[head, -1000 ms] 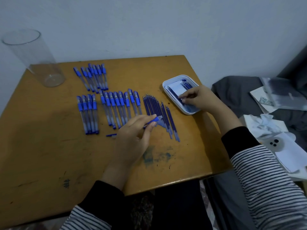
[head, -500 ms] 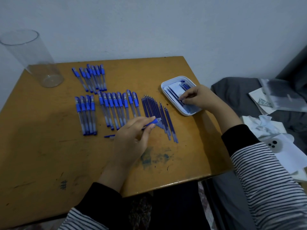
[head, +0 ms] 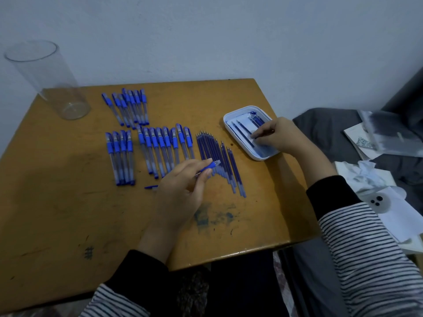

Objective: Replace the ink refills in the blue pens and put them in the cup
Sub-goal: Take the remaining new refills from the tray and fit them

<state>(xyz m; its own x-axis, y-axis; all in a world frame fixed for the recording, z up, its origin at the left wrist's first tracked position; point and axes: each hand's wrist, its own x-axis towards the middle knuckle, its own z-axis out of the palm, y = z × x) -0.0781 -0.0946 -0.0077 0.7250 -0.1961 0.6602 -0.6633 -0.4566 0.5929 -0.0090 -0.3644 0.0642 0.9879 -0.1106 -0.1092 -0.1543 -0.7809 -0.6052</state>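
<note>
**barrel waits in the left hand, fresh refills lie between the two hands**

the left hand (head: 180, 191) pinches a pen barrel (head: 209, 167) between thumb and curled fingers. its blue grip end points right and far, over the near part of the row of refills (head: 215, 154). the right hand (head: 278, 136) reaches into the white tray (head: 225, 124). its fingertips are drawn together and seem to pinch a thin refill (head: 243, 135) lying there, though the grip is small and dim.

the next move likely turns on that row. it lies to the left of the right hand and nearer, and just beyond the left hand's fingertips. each refill's long axis runs far to near, slanting a little right, with the pale tips at the far end. the left hand is closer but busy, so i'd expect the right to fetch one.

the refills are slim, dark blue, smooth tubes packed side by side, and probably prone to rolling. capped pens (head: 164, 149) with clear barrels lie in groups to the left. a loose blue piece (head: 151, 186) sits near the left hand. the cup (head: 52, 83), tall clear plastic, stands at the far left corner, well apart, with no pens in it. the wooden table (head: 68, 202) is worn and carries an ink smear (head: 212, 216).
</note>
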